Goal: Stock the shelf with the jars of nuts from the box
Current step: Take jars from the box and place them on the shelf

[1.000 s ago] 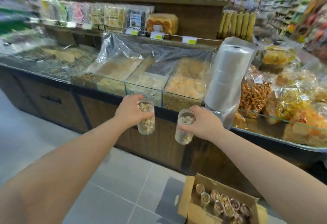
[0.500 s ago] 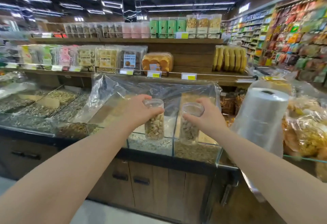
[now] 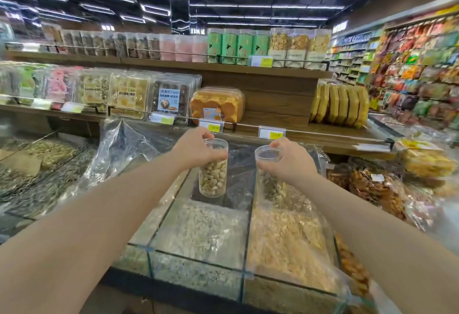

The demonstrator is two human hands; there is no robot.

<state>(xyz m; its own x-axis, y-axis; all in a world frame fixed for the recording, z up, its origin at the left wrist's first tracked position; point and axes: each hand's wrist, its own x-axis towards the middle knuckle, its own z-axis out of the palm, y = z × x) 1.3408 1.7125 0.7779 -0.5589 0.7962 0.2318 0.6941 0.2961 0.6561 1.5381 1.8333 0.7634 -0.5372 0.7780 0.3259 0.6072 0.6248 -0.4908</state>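
Jars of nuts hang in the air, one in each hand, over the glass bins [image 3: 198, 261] of loose seeds and nuts. The left hand [image 3: 196, 151] grasps the left jar [image 3: 213, 177] from above, fingers curled round its clear lid and neck. That jar hangs upright and is packed most of the way with pale nuts. The right hand [image 3: 291, 163] grips the right jar [image 3: 268, 152] at the side just under the lid. This jar leans a little, its lid face turned back toward the person, and its lower part is blurred against the bin behind it.

Both jars sit side by side, apart from each other, just in front of the lower wooden shelf [image 3: 323, 133] and not on it. Right beyond them the shelf's front rail carries yellow price tags [image 3: 271, 133]. The stretch of shelf behind the right hand shows bare wood. On it, to the left, stands an orange pack [image 3: 217, 104] of cakes, and to the right a row of yellow packs [image 3: 340, 104] stands on edge. A crumpled plastic sheet [image 3: 124, 149] lies over the bins on the left.
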